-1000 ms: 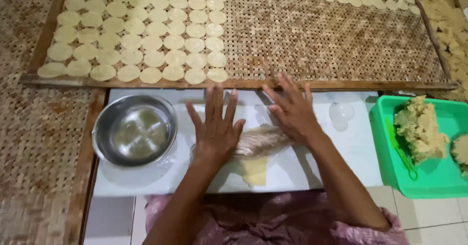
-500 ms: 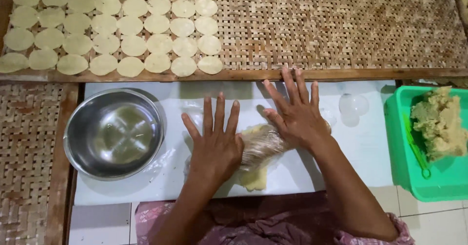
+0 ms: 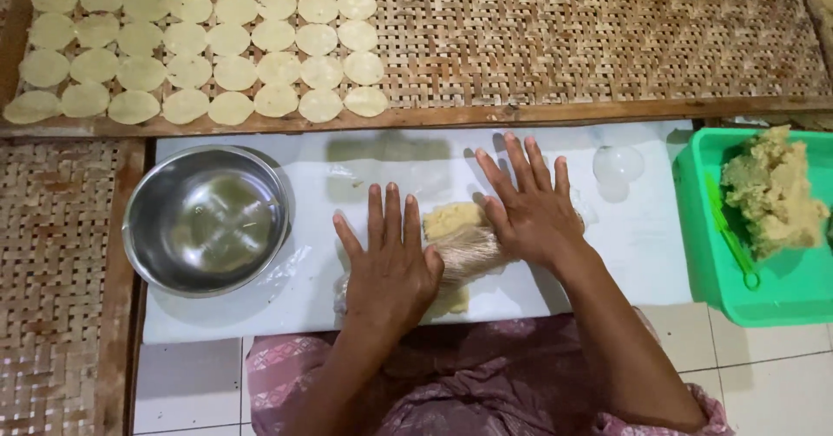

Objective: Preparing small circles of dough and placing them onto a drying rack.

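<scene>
Both hands lie flat, fingers spread, on a roller [image 3: 468, 254] that rests across a slab of pale dough [image 3: 453, 221] on the white board [image 3: 607, 254]: the left hand [image 3: 392, 267] nearer the body, the right hand [image 3: 531, 210] farther out. A steel bowl [image 3: 206, 221] sits at the left, a green tray [image 3: 764, 293] of dough at the right. Round dough discs [image 3: 234, 73] lie in rows on the woven rack [image 3: 590, 28] beyond.

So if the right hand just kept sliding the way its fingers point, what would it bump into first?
The right hand points up the white board. That stretch looks bare, so it would probably first meet the wooden frame of the woven bamboo tray; the clear round lid lies off to the side.
</scene>
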